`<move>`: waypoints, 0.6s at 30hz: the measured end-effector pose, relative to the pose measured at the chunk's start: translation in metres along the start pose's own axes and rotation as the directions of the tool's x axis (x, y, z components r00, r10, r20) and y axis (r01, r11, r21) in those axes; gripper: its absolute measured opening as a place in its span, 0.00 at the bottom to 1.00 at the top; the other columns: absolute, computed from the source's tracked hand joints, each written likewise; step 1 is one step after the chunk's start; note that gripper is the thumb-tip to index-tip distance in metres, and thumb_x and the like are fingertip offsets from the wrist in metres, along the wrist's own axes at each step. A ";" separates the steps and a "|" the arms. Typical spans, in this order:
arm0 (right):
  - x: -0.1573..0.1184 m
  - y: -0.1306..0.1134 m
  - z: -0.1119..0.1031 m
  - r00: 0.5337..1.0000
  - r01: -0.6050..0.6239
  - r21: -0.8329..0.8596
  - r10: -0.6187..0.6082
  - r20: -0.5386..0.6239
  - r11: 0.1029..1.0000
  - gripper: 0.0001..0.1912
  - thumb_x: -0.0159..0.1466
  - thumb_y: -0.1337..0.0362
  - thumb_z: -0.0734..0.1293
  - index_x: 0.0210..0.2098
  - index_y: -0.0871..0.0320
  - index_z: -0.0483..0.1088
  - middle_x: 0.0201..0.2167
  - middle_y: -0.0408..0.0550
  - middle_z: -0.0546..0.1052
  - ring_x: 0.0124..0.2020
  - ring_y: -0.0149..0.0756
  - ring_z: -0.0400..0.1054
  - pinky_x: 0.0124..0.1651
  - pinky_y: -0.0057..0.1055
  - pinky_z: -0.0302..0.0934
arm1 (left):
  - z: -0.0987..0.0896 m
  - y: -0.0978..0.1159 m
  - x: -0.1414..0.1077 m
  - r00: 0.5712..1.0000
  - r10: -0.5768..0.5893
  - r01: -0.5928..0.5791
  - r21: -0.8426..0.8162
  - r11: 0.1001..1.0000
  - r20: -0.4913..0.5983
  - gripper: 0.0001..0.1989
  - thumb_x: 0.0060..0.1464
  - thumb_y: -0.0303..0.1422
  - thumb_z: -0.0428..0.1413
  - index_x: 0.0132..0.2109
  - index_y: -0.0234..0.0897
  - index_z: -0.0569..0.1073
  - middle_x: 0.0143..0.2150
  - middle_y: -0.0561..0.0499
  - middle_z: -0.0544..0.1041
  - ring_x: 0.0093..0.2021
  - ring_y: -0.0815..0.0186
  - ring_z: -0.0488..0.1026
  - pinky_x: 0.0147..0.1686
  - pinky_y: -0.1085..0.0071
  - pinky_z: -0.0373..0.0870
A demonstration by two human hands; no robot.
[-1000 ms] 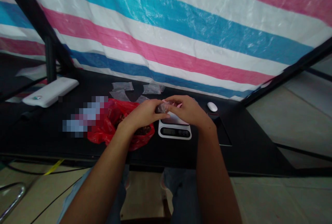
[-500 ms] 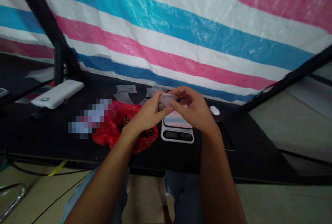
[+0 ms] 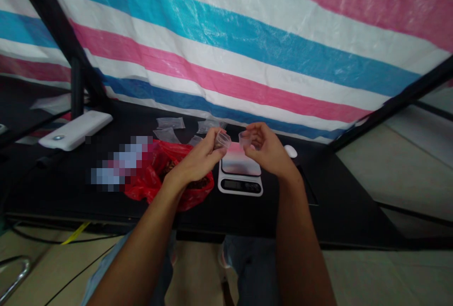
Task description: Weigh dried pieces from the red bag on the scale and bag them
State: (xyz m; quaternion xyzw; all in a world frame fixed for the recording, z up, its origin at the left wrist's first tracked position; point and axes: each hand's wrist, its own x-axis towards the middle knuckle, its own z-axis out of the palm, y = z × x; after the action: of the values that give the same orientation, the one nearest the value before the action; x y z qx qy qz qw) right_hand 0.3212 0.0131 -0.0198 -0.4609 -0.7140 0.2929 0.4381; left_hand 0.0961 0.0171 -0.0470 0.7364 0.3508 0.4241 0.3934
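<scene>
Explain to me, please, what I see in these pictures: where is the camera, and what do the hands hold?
No machine is here; a person works bare-handed. Each picture comes from one camera on the person's head, looking forward and down. The left hand holds a small clear container; the right hand holds another clear piece, apart from it. On the black table lie a white scale, a red bag with brown pieces inside, and flat clear packets.
</scene>
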 end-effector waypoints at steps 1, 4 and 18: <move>0.000 0.006 0.000 1.000 -0.020 -0.078 0.021 0.018 0.997 0.27 0.56 0.69 0.72 0.55 0.56 0.69 0.47 0.51 0.79 0.46 0.40 0.76 0.54 0.41 0.71 | 0.000 -0.002 0.000 1.000 -0.025 0.025 -0.050 0.998 -0.004 0.15 0.63 0.37 0.50 0.56 0.38 0.65 0.45 0.49 0.75 0.43 0.60 0.73 0.43 0.63 0.70; 0.000 0.019 -0.001 0.989 -0.054 -0.299 0.092 0.115 0.953 0.23 0.55 0.72 0.72 0.51 0.59 0.75 0.47 0.53 0.81 0.48 0.43 0.76 0.56 0.43 0.69 | 0.000 -0.007 0.003 0.997 -0.075 0.069 -0.145 0.987 -0.033 0.12 0.63 0.37 0.52 0.51 0.39 0.66 0.43 0.51 0.75 0.39 0.63 0.73 0.38 0.66 0.71; -0.005 -0.040 -0.002 0.996 0.031 -0.227 -0.012 0.086 0.973 0.07 0.66 0.60 0.72 0.38 0.57 0.82 0.36 0.48 0.85 0.38 0.39 0.77 0.45 0.35 0.68 | 0.003 0.002 0.009 0.995 -0.092 0.060 -0.454 0.889 -0.049 0.22 0.52 0.45 0.70 0.43 0.38 0.71 0.34 0.54 0.78 0.31 0.68 0.75 0.31 0.73 0.72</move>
State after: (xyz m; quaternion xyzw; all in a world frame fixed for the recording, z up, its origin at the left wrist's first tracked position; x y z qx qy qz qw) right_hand 0.3078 -0.0075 0.0127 -0.4877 -0.7656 0.2233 0.3552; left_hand 0.1026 0.0232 -0.0433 0.5955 0.2845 0.5035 0.5576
